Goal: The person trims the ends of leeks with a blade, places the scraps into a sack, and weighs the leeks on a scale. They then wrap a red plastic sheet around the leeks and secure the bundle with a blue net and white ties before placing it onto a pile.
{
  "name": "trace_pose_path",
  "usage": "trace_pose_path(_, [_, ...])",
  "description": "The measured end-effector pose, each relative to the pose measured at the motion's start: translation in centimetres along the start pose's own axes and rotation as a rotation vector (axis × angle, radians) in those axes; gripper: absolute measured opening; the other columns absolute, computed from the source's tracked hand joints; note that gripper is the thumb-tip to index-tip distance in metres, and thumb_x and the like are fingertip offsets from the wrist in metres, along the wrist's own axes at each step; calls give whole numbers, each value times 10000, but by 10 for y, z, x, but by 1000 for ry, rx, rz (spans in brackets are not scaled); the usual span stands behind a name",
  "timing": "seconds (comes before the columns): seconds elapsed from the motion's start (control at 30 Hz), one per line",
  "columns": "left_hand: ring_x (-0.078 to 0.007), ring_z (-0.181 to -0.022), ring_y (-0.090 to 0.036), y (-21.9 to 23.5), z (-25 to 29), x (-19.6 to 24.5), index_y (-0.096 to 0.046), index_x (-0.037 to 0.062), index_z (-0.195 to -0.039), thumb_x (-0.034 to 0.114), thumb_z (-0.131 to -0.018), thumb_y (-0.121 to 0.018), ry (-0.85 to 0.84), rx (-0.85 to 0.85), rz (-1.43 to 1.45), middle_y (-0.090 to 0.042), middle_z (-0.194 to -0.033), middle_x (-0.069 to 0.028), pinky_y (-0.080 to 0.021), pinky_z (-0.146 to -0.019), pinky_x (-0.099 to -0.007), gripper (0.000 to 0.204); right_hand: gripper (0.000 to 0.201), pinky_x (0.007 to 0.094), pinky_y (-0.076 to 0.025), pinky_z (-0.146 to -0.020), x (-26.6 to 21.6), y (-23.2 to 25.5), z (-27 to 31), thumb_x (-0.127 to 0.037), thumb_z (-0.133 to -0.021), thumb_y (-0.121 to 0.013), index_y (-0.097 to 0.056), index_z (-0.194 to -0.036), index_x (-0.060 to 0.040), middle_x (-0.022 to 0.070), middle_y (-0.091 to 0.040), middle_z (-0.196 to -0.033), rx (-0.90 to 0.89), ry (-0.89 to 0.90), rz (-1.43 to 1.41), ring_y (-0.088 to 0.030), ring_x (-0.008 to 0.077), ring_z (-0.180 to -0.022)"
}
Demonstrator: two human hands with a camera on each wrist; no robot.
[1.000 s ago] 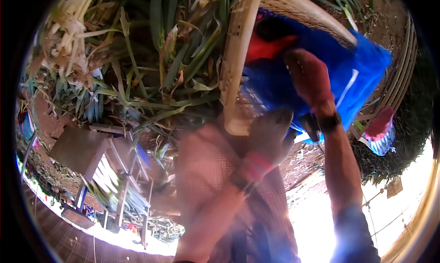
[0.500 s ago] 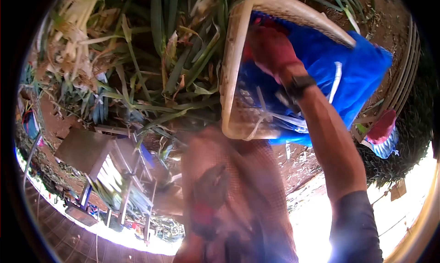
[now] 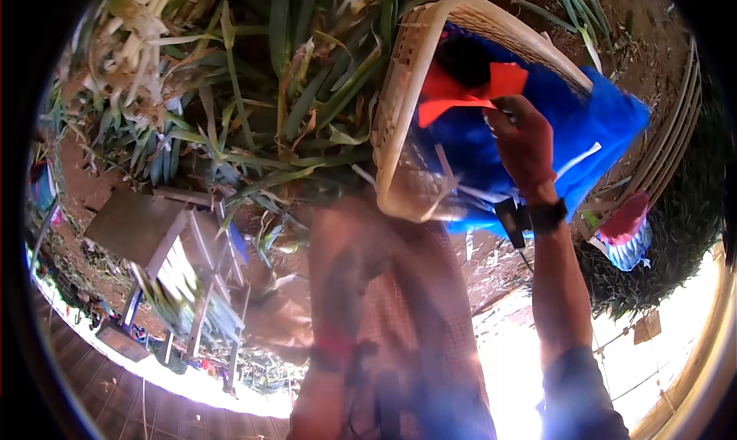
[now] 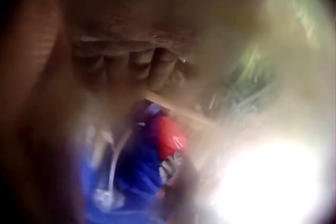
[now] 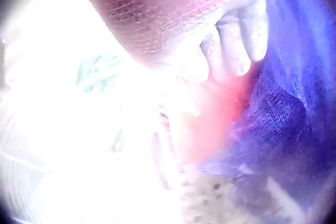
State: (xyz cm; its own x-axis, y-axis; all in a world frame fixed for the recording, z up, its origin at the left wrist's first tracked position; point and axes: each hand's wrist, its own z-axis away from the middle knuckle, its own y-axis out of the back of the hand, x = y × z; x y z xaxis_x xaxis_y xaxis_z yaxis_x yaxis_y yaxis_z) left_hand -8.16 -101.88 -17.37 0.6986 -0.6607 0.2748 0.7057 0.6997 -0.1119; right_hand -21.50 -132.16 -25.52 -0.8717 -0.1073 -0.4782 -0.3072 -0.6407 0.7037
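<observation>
The right hand (image 3: 526,145) pinches the edge of a red sheet (image 3: 508,79) between curled fingers; whether the sheet is cloth or plastic I cannot tell. The sheet lies inside a beige crate (image 3: 403,118), on a blue liner (image 3: 606,121). Gripping it by the edge probably lets that hand lift or spread it without bunching the rest. The liner hangs over the crate's right side, likely so that its margin stays put and the inside is covered. A white strap (image 3: 581,158) lies loose across it. The left hand (image 3: 345,279), blurred above the person's thigh, is well apart from the sheet; I cannot tell whether it holds anything. Long green onions (image 3: 303,95) lie heaped beside the crate, presumably for easy reach.
</observation>
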Motion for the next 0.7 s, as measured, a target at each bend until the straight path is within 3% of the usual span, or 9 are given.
trace_pose_path(0.03, [-249,-1197,-615,-11,1,17,-496,-18,-1444,540,-1043,-443,11,-95,349,-613,-1342,-157,-480,-1065,-412,689,239,326,-555,-765,-7,11,18,-179,-923,-647,-685,-1062,11,185,-723,-927,-3,-134,-311,-708,217,-846])
trace_pose_path(0.07, [-275,-1249,-592,-22,-1,33,-481,0,-1464,647,-1030,-367,13,-191,696,-591,-1393,-169,-444,-1110,-455,787,239,326,-555,-765,-17,15,35,-179,-923,-647,-685,-1062,11,185,-723,-927,-3,-138,-326,-708,217,-846])
trace_pose_path(0.1, [-275,-1249,-592,-30,-4,43,-481,0,-1464,647,-1030,-367,11,-184,682,-591,-1393,-169,-444,-1110,-455,787,242,307,-543,-769,-31,14,51,-173,-922,-661,-677,-1075,14,155,-716,-911,0,-198,-594,-685,183,-847])
trace_pose_path(0.13, [-289,-1285,-567,-36,-4,48,-468,17,-1478,684,-1016,-332,25,-314,755,-563,-1433,-166,-397,-1144,-471,823,248,288,-532,-773,-44,10,68,-168,-921,-675,-668,-1087,16,124,-709,-894,1,-267,-859,-663,149,-847])
trace_pose_path(0.2, [-304,-1322,-542,-50,1,50,-455,34,-1493,721,-1001,-297,49,-453,824,-536,-1474,-163,-350,-1178,-488,859,241,301,-530,-765,-64,0,91,-167,-928,-668,-659,-1102,0,85,-705,-892,-85,-288,-912,-654,138,-851])
trace_pose_path(0.3, [-251,-1367,-484,-64,8,46,-410,73,-1531,700,-1009,-330,84,-595,863,-545,-1463,-112,-322,-1184,-454,819,240,362,-539,-762,-88,-20,114,-184,-931,-645,-648,-1102,-16,132,-712,-939,-127,-355,-707,-695,220,-834])
trace_pose_path(0.37, [-247,-1362,-485,-67,16,43,-412,72,-1530,683,-1012,-340,79,-542,886,-546,-1460,-109,-325,-1181,-447,804,217,456,-542,-760,-89,-35,123,-203,-937,-609,-635,-1063,-29,202,-705,-947,53,-71,-257,-707,364,-855])
trace_pose_path(0.47, [-241,-1355,-486,-70,20,38,-414,70,-1528,659,-1017,-356,44,-440,890,-546,-1456,-105,-328,-1175,-436,782,204,522,-528,-770,-87,-37,124,-221,-943,-581,-611,-1034,-41,235,-691,-952,-23,-78,-145,-668,451,-881])
trace_pose_path(0.7, [-227,-1338,-489,-74,31,37,-419,66,-1524,602,-1027,-391,-48,-306,883,-548,-1447,-94,-337,-1163,-412,732,207,539,-531,-721,-75,-59,117,-241,-961,-592,-600,-1036,-48,253,-695,-881,-38,-86,-50,-680,461,-835])
